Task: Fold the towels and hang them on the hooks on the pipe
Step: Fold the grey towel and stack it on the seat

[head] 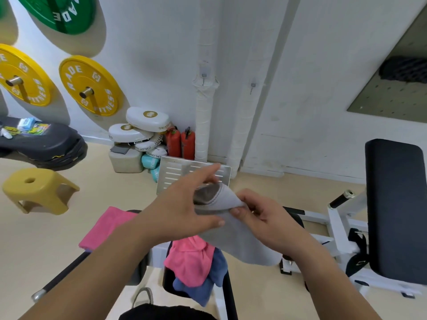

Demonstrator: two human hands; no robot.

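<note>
A grey towel (233, 236) hangs between both hands in front of me. My left hand (184, 206) pinches its upper folded corner, and my right hand (258, 211) grips the edge beside it. Below, a pink towel (191, 259) and a blue towel (208, 287) lie bunched on the bench seat. Another pink towel (104, 227) lies folded to the left. On the wall, two white wrapped pipes carry small hooks, a left hook (203, 77) and a right hook (253, 86), both bare.
A black bench pad (397, 204) on a white frame stands at right. A yellow stool (39, 192) sits at left on the floor. Yellow weight plates (90, 86) hang on the wall. White boxing pads (143, 125) and red extinguishers (180, 144) crowd the pipe's base.
</note>
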